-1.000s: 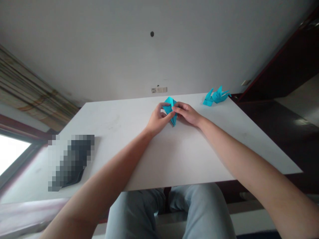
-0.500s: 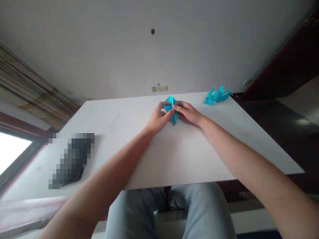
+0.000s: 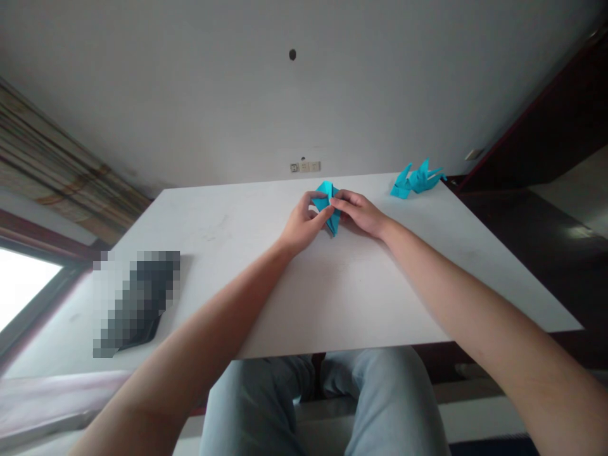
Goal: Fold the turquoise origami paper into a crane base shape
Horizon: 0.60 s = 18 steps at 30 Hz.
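Observation:
A piece of folded blue origami paper (image 3: 325, 188) is held between both hands near the far side of the white table (image 3: 228, 253). My left hand (image 3: 303, 221) grips it from the left, its thumb lying across the front layers. From the right, my right hand (image 3: 360, 213) pinches the paper, its thumb close to the left thumb at the middle crease. A narrow folded point of the paper hangs down below the thumbs. Parts of the sheet are hidden behind the fingers.
Blue origami cranes (image 3: 418, 180) stand at the table's far right corner. On the left lies a dark, pixelated object (image 3: 147, 297). Behind the table rises a wall with power sockets (image 3: 304, 167). A striped curtain (image 3: 52, 164) hangs at the left.
The whole view has shifted very slightly. Both hands keep their grip on the folded paper, with hardly any visible finger movement.

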{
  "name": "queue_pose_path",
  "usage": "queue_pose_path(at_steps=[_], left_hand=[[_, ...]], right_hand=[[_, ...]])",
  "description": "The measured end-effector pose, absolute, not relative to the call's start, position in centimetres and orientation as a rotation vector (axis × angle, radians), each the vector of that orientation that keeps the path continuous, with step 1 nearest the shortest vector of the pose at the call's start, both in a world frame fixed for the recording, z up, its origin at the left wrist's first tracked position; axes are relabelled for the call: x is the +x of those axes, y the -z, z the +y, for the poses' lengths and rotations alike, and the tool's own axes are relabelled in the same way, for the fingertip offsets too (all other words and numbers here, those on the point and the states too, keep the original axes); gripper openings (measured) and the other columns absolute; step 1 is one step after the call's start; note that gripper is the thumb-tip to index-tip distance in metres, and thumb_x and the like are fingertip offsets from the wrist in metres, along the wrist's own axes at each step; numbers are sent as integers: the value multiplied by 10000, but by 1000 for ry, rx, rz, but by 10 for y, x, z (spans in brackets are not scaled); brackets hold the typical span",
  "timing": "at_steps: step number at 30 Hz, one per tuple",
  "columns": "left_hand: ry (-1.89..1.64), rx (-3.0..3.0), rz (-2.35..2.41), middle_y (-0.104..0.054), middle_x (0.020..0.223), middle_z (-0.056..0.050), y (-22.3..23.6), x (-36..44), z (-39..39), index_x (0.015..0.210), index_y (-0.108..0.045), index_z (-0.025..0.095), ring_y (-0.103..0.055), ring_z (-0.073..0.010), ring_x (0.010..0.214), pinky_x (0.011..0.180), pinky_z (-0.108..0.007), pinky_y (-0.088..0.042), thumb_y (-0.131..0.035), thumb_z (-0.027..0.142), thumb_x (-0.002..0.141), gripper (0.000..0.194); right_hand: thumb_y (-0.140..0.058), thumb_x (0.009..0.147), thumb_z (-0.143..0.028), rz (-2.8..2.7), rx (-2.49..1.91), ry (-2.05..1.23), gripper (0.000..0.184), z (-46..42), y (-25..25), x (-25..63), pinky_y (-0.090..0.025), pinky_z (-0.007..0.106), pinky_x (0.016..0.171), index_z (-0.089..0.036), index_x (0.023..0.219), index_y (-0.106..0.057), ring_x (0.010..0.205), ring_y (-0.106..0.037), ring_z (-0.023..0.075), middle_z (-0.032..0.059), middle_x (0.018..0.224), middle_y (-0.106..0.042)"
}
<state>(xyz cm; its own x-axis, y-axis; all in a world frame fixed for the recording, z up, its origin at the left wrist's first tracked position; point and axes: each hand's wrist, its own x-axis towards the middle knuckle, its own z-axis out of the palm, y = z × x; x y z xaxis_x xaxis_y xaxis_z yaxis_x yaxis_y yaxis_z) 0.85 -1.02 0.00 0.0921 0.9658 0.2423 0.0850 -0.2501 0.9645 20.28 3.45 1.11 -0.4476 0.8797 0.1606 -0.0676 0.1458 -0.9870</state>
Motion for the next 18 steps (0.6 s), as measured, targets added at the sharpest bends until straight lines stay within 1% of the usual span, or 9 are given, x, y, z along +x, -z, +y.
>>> queue_pose_path(at_steps=[3,6,11,18], left_hand=[[-1276,1496,1088,-723,980,24,-2,9,-10,1297,-633,217,-701,-76,665,613,-198,-539,-811,292,1058,307],[-1282,1491,1085,-720,1005,25,-4,10,-11,1280,-634,215,-691,-65,652,603,-195,-531,-813,265,1046,299],[-1264,1461,1096,-710,933,39,-8,11,-13,1277,-617,214,-695,-76,650,612,-197,-532,-794,240,1051,289],[-1266,1446,1074,-704,909,40,-7,12,-13,1272,-616,210,-703,-85,651,607,-204,-524,-790,240,1050,284]], right_hand=[[-974,772,-786,-1591,-793,-1433,650,31,-14,202,-385,319,711,-232,879,-651,739,-478,148,-55,763,-542],[-963,792,-786,-1613,-779,-1421,641,31,-14,202,-409,322,719,-233,861,-646,761,-499,156,-40,785,-570],[-962,787,-800,-1632,-794,-1412,648,34,-11,203,-434,323,716,-237,871,-652,790,-535,174,-24,801,-600],[-969,811,-771,-1623,-743,-1442,626,36,-8,203,-455,320,744,-234,876,-654,818,-562,177,-18,832,-620]])
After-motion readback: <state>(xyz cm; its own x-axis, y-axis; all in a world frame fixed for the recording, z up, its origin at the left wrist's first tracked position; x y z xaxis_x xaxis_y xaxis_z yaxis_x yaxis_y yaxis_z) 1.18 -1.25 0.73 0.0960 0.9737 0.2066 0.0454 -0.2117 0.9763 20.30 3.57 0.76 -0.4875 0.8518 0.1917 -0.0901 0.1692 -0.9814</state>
